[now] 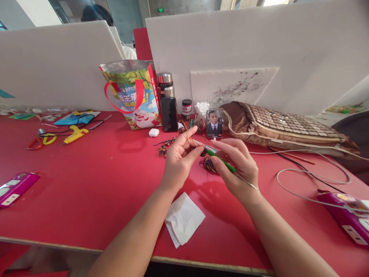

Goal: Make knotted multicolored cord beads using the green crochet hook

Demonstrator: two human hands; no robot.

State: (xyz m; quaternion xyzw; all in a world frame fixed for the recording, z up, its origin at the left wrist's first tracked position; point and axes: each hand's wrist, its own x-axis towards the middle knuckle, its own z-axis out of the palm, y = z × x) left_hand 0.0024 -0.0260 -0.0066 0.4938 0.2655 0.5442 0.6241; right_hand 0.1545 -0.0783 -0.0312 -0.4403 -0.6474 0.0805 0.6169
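My right hand [240, 167] is closed around a green-handled crochet hook [223, 161], whose metal shaft sticks out below the palm. The hook's tip end points at my left hand [180, 159]. Between that hand's thumb and fingers is a small piece of dark multicoloured yarn work [203, 151], mostly hidden. A strand of orange yarn [188, 136] runs over the raised left index finger. Under the hands lies a ball of multicoloured yarn [208, 164]. A knobbly crocheted strip [163, 148] rests on the table just left of the fingers.
Behind the hands stand a phone playing video [214, 129], a dark phone [169, 114], a steel flask [165, 84] and a printed bag [132, 96]. A folded tissue [186, 219] lies in front. A yellow glue gun [75, 134] is left; a brown patterned bag [273, 123] is right.
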